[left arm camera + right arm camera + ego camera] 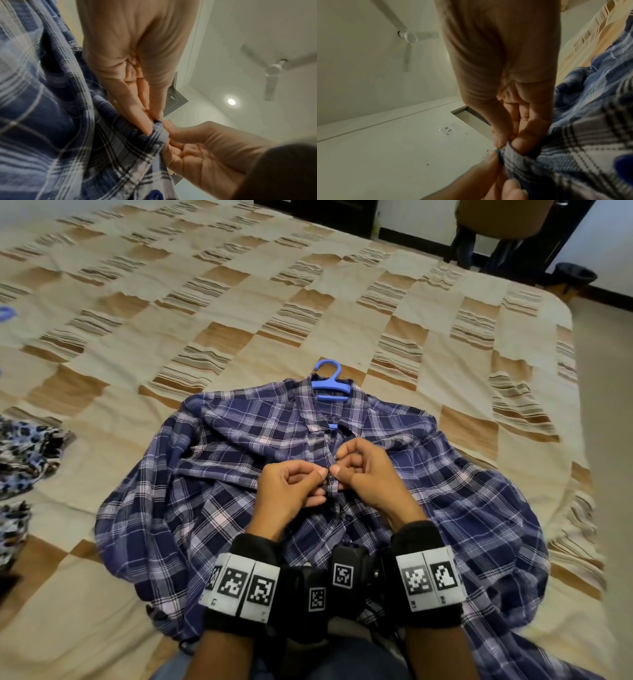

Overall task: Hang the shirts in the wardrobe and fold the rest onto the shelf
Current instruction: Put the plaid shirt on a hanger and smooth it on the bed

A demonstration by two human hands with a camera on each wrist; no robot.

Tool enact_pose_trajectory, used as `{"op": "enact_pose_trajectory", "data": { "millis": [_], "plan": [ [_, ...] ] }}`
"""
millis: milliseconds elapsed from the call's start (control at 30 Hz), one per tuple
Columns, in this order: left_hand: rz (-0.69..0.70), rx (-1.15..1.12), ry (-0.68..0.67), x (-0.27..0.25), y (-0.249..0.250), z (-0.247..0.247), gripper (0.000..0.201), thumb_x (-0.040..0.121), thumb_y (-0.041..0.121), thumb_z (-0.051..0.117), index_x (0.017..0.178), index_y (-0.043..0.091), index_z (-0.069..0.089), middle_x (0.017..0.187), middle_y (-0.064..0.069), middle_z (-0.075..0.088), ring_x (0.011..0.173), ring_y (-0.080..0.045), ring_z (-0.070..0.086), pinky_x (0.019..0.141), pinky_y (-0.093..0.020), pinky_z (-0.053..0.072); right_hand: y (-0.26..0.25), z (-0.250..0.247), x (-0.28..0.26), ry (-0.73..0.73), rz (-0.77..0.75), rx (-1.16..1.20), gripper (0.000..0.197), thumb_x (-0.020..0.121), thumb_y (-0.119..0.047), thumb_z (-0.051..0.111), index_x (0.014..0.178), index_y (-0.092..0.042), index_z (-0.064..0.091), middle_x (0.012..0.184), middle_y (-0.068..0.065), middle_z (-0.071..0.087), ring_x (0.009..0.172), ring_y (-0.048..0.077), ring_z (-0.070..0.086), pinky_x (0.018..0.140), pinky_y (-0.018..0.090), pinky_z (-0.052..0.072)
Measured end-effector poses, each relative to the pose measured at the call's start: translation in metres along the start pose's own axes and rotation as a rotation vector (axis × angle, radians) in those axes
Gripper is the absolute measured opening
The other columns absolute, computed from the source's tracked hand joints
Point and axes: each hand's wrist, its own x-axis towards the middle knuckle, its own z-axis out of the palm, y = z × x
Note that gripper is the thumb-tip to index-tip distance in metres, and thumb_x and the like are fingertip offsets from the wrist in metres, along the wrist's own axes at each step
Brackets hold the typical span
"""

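A blue and white plaid shirt (212, 491) lies spread face up on the bed, with a blue plastic hanger (330, 383) inside its collar and the hook sticking out at the top. My left hand (322, 481) and right hand (339, 465) meet over the shirt's middle. Each pinches the front button strip between thumb and fingers. In the left wrist view my left hand (153, 125) nips a fold of the plaid shirt (51, 121), with the right hand (197, 146) just opposite. The right wrist view has my right hand (509, 145) pinching the same edge of the shirt (582, 162).
The bed has a beige and brown patchwork cover (171, 302). A leopard-print garment (24, 450) lies at its left edge. The bed's right edge (579, 440) drops to the floor. A chair (496, 224) and a dark bin (575, 273) stand beyond the far corner.
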Motion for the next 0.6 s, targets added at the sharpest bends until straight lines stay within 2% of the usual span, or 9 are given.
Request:
{"op": "enact_pose_trajectory", "data": {
  "millis": [133, 200, 333, 433, 500, 600],
  "plan": [
    [-0.009, 0.039, 0.035, 0.001, -0.001, -0.001, 0.008, 0.081, 0.007, 0.070, 0.078, 0.008, 0.063, 0.065, -0.004, 0.060, 0.057, -0.009, 0.059, 0.053, -0.020, 0.055, -0.003, 0.001, -0.001, 0.013, -0.009, 0.020, 0.018, 0.085, 0.007, 0.060, 0.086, -0.009, 0.052, 0.065, 0.004, 0.053, 0.054, 0.008, 0.051, 0.059, 0.023, 0.052],
    [-0.064, 0.082, 0.017, 0.003, -0.003, -0.002, 0.020, 0.074, 0.010, 0.077, 0.077, 0.010, 0.056, 0.066, -0.001, 0.054, 0.059, -0.008, 0.057, 0.053, -0.024, 0.057, -0.005, -0.001, -0.003, 0.048, -0.009, 0.048, 0.020, 0.086, 0.007, 0.059, 0.083, -0.011, 0.052, 0.062, 0.002, 0.052, 0.054, 0.008, 0.051, 0.054, 0.018, 0.049],
    [-0.218, 0.225, -0.125, -0.001, -0.008, 0.004, 0.039, 0.062, 0.021, 0.086, 0.079, 0.011, 0.052, 0.067, 0.000, 0.048, 0.060, -0.010, 0.054, 0.057, -0.031, 0.058, -0.009, -0.005, -0.005, 0.063, -0.001, 0.142, 0.021, 0.088, 0.006, 0.056, 0.083, -0.013, 0.053, 0.049, -0.010, 0.051, 0.050, 0.001, 0.051, 0.053, 0.016, 0.048],
    [-0.149, 0.354, -0.062, 0.001, -0.012, 0.009, 0.045, 0.058, 0.032, 0.087, 0.084, 0.009, 0.058, 0.071, 0.000, 0.059, 0.069, -0.019, 0.064, 0.065, -0.040, 0.059, -0.011, -0.004, -0.005, 0.021, 0.003, 0.142, 0.018, 0.088, 0.005, 0.057, 0.085, -0.012, 0.054, 0.050, -0.010, 0.053, 0.051, 0.002, 0.054, 0.056, 0.019, 0.051],
    [-0.084, 0.364, -0.036, 0.003, -0.014, 0.008, 0.037, 0.064, 0.029, 0.084, 0.083, 0.009, 0.059, 0.074, -0.004, 0.065, 0.073, -0.025, 0.068, 0.067, -0.044, 0.059, -0.013, -0.004, -0.005, 0.006, 0.014, 0.151, 0.016, 0.088, 0.006, 0.057, 0.086, -0.010, 0.054, 0.051, -0.009, 0.054, 0.050, 0.004, 0.056, 0.057, 0.019, 0.053],
    [-0.041, 0.254, -0.037, 0.004, -0.013, 0.006, 0.018, 0.077, 0.018, 0.075, 0.073, 0.013, 0.058, 0.068, -0.007, 0.062, 0.066, -0.022, 0.062, 0.062, -0.035, 0.057, -0.015, -0.005, -0.006, 0.053, 0.019, 0.203, 0.020, 0.087, 0.010, 0.055, 0.086, -0.010, 0.054, 0.063, 0.003, 0.057, 0.054, 0.007, 0.059, 0.059, 0.018, 0.055]
  ]
}}
